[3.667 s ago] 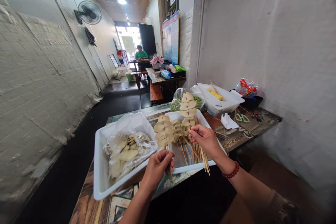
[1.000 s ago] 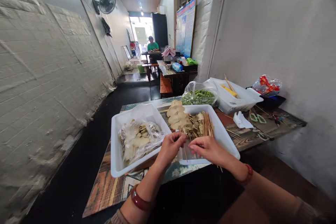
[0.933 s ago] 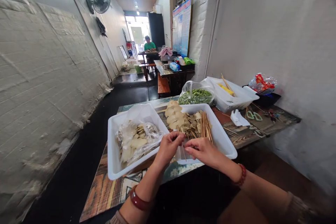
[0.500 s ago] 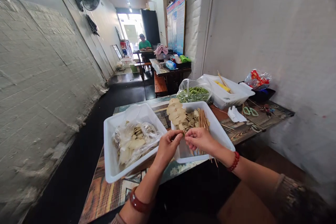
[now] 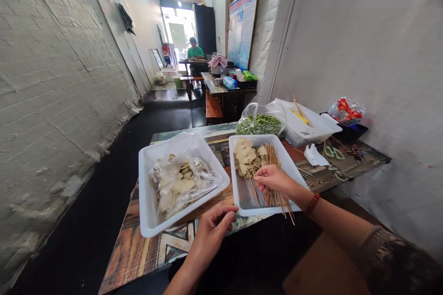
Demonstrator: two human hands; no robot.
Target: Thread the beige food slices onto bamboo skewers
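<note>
My right hand (image 5: 272, 178) is over the right white tray (image 5: 238, 212), thumb and fingers pinched on a thin bamboo skewer (image 5: 252, 170). Pale flat slices (image 5: 244, 153) are threaded at the skewer's far end and rest against other sliced pieces in that tray. Beside and partly under this hand lies a bundle of bare wooden sticks (image 5: 285, 207), some poking past the near rim. My left hand (image 5: 214, 227) is empty, thumb and fingers slightly apart, near the tray's front left corner. The left white tray (image 5: 147, 230) holds a clear plastic bag (image 5: 204, 173) with more pale slices (image 5: 183, 185).
Behind the trays sit a bag of green vegetables (image 5: 259, 124) and a white bin (image 5: 320, 126). Green-handled scissors (image 5: 334, 152) and a crumpled white tissue (image 5: 314, 156) lie on the right. A person in green (image 5: 195, 51) sits at a far table.
The threaded slices have dropped forward onto the right tray's contents. My left hand has let go and drawn back toward me. My right hand stays over the sticks; the view has shifted slightly.
</note>
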